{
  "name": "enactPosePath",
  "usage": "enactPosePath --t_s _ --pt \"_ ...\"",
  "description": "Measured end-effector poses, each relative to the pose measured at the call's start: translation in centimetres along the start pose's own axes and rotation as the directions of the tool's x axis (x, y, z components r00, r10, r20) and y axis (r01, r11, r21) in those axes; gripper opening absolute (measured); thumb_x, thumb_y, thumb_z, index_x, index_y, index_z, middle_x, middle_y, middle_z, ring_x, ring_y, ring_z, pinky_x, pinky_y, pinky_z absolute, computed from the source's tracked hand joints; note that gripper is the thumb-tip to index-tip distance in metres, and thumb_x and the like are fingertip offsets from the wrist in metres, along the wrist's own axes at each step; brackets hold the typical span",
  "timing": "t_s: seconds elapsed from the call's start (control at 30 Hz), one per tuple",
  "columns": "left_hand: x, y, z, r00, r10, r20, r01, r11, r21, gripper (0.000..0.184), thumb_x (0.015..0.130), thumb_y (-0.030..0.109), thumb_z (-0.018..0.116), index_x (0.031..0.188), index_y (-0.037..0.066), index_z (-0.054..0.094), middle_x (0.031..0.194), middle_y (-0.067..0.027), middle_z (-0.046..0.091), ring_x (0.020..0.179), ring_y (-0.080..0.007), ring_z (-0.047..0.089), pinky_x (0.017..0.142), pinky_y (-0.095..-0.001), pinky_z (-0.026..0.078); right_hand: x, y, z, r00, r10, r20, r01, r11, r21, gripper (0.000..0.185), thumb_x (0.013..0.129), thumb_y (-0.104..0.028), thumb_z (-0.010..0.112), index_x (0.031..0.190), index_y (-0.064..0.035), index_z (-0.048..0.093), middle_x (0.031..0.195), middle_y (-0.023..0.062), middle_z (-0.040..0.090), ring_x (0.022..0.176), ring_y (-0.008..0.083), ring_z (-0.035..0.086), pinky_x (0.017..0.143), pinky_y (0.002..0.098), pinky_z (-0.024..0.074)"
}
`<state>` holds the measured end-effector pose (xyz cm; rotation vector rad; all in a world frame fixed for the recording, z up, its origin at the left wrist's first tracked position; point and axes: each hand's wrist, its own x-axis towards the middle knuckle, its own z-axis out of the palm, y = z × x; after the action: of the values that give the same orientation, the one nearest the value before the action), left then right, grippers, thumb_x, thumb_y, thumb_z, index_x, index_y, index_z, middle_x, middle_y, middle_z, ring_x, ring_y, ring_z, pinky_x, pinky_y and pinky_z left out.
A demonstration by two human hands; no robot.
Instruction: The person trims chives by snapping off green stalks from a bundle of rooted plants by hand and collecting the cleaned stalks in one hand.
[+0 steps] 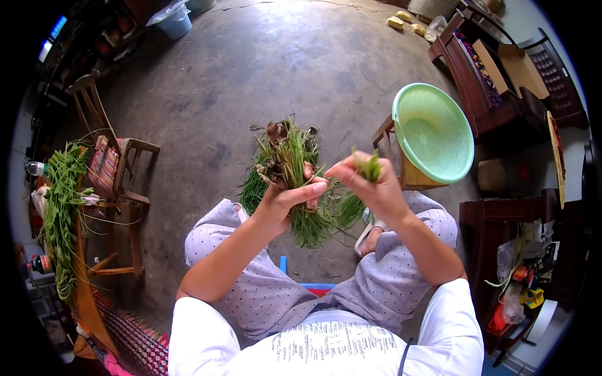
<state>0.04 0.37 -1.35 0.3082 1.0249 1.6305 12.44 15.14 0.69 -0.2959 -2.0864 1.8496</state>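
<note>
My left hand (285, 202) is closed around a bunch of thin green stalks (293, 164) that look like chives, with withered brown leaves among them at the top. The lower ends hang below the fist, between my knees. Just to the right, my right hand (381, 191) has thumb and index finger pinched together close to the bunch. A small tuft of green leaves (369, 167) is held in that hand's fingers. Beneath the hands, more green stalks (253, 188) lie on the floor, partly hidden by the bunch.
A light green plastic colander (433, 135) rests on a small wooden stool (419, 178) to the right. At left stand a wooden chair (125, 156) and a heap of leafy greens (64, 207). A blue bucket (175, 24) is at the back; dark wooden furniture (501, 219) lines the right.
</note>
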Motion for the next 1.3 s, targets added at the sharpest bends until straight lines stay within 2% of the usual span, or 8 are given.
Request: enactPosePath --t_s 0.07,0.17,0.57,0.7,0.83,1.1,1.17,1.3 --pt "-0.1 0.0 -0.1 0.993 -0.033 0.113 0.04 0.997 -0.058 0.026 0.078 0.009 0.068 0.091 0.009 0.045 0.09 -0.0076 0.06 0.061 -0.0088 0.049 0.056 -0.0235 0.039 0.2 -1.8 -1.4 0.968 0.216 -0.131 -0.189 0.964 0.188 0.016 0.09 -0.02 0.057 0.082 -0.0071 0.061 0.058 -0.0051 0.048 0.049 -0.0002 0.034 0.043 0.0195 0.0258" --pt "-0.6 0.4 0.0 0.964 -0.07 0.257 0.097 0.991 -0.091 0.025 0.079 0.01 0.067 0.093 0.008 0.046 0.09 -0.0086 0.059 0.059 -0.0086 0.049 0.055 -0.0237 0.038 0.6 -2.3 -2.0 0.931 0.281 -0.232 -0.143 0.868 0.476 0.021 0.092 -0.022 0.053 0.074 -0.0118 0.049 0.056 -0.0045 0.044 0.045 0.0001 0.029 0.041 0.0189 0.0228" --pt "-0.4 -1.2 -0.3 0.921 -0.083 0.382 0.13 0.987 -0.098 0.024 0.087 0.025 0.056 0.092 0.001 0.058 0.08 -0.0077 0.056 0.057 -0.0114 0.051 0.048 -0.0232 0.039 0.6 -1.2 -2.0 0.938 0.342 -0.049 -0.248 0.764 0.596 0.024 0.092 -0.03 0.053 0.08 -0.0092 0.05 0.058 -0.0078 0.038 0.045 0.0015 0.033 0.04 0.0177 0.0219" --pt "-0.5 -0.8 0.0 0.919 -0.125 0.375 0.119 0.992 0.039 0.029 0.087 0.026 0.056 0.099 -0.001 0.059 0.079 -0.0075 0.056 0.056 -0.0113 0.05 0.048 -0.0228 0.039 0.8 -1.7 -1.3 0.92 0.391 -0.039 -0.353 0.866 0.354 0.017 0.086 -0.017 0.064 0.099 -0.0056 0.059 0.059 -0.0108 0.039 0.045 -0.0028 0.03 0.039 0.0173 0.0188" --pt "-0.5 -0.5 0.6 0.962 -0.136 0.238 0.142 0.99 -0.006 0.035 0.087 0.024 0.055 0.111 -0.002 0.056 0.076 -0.0059 0.058 0.055 -0.0094 0.049 0.049 -0.0221 0.039 0.7 -1.4 -2.3 0.897 0.431 -0.098 -0.343 0.819 0.461 0.013 0.087 -0.016 0.062 0.096 -0.0063 0.06 0.058 -0.0096 0.041 0.043 -0.0014 0.031 0.038 0.0177 0.0197" --pt "-0.3 -1.1 -1.8 0.978 -0.205 -0.043 0.203 0.978 -0.042 0.023 0.091 0.026 0.051 0.1 0.004 0.054 0.069 -0.0015 0.055 0.055 -0.0086 0.047 0.051 -0.0223 0.038 0.9 -2.4 -6.9 0.739 0.045 -0.672 0.271 0.894 0.358 0.016 0.085 -0.018 0.064 0.094 -0.0053 0.061 0.056 -0.0072 0.044 0.04 0.0017 0.029 0.037 0.0187 0.02" --pt "0.3 -1.4 -3.3 0.972 -0.146 -0.186 0.115 0.98 -0.165 0.019 0.091 0.024 0.05 0.099 0.007 0.054 0.068 0.001 0.053 0.055 -0.0075 0.046 0.051 -0.0213 0.038 1.0 -3.0 -7.1 0.656 0.033 -0.754 0.294 0.909 0.295 0.013 0.085 -0.016 0.064 0.091 -0.0047 0.061 0.057 -0.007 0.046 0.042 0.0008 0.031 0.038 0.0185 0.0209" --pt "0.5 -0.8 -3.7 0.966 -0.055 -0.253 -0.028 0.949 -0.315 0.018 0.091 0.027 0.055 0.095 0.01 0.054 0.069 0.0026 0.051 0.058 -0.0056 0.043 0.05 -0.0188 0.037 0.6 -2.0 -6.3 0.765 0.079 -0.64 0.038 0.985 0.167 0.011 0.084 -0.015 0.066 0.086 -0.0047 0.063 0.059 -0.0071 0.048 0.044 -0.0007 0.034 0.039 0.0178 0.0236"
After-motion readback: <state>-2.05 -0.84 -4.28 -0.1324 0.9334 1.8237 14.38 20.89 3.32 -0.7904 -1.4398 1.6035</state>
